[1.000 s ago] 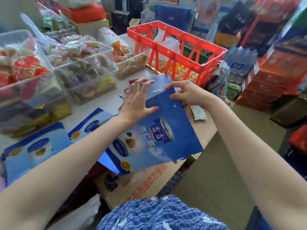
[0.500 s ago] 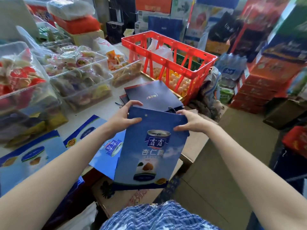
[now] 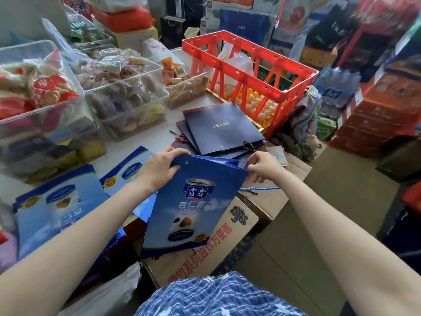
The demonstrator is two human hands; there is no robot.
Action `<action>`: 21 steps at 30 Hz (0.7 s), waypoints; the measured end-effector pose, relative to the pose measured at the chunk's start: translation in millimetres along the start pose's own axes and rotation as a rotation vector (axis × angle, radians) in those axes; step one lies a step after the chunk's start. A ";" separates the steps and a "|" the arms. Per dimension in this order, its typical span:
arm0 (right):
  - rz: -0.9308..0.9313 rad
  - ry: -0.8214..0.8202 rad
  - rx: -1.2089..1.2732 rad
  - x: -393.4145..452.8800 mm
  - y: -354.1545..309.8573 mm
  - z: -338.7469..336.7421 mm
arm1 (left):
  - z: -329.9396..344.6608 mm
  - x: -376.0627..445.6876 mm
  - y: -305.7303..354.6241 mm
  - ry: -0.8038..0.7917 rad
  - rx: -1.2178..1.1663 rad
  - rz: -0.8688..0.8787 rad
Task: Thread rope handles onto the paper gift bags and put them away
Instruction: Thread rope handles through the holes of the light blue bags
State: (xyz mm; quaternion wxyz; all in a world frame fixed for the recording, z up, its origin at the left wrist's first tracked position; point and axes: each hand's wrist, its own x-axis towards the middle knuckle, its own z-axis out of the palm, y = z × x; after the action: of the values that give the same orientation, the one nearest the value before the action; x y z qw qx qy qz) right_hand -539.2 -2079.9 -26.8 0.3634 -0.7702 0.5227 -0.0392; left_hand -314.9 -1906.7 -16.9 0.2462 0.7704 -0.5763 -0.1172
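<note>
Both hands, left hand [image 3: 160,171] and right hand [image 3: 264,167], pinch the blue gift bag [image 3: 191,201] at its top corners; the loose blue rope [image 3: 259,188] below the right hand risks slipping out.

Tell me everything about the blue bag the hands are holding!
The blue paper gift bag is flat and glossy, printed with a can, clouds and white writing. It hangs upright, tilted. Small holes dot its top edge. The left hand grips the top left corner; the right hand pinches the top right. A blue rope pokes out beside it.
</note>
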 end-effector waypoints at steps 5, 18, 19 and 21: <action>0.045 -0.205 0.200 -11.3 -3.1 21.2 | 1.7 3.3 -1.6 -0.096 -0.058 0.091; 0.016 -0.169 0.317 6.2 -39.3 51.6 | -13.3 -10.1 -39.5 0.040 0.073 -0.241; 0.031 -0.142 0.370 7.0 -43.4 43.4 | -12.0 -11.0 -47.7 0.036 0.114 -0.303; 0.024 -0.103 0.508 6.7 -51.3 25.5 | -8.6 -13.4 -59.9 0.013 0.127 -0.387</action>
State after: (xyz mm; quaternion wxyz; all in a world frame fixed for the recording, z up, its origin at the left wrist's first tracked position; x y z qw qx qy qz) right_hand -485.1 -2062.5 -16.8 0.5717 -0.6488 0.4862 -0.1258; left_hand -265.3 -1879.0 -41.8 0.1739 0.8814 -0.4223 -0.1209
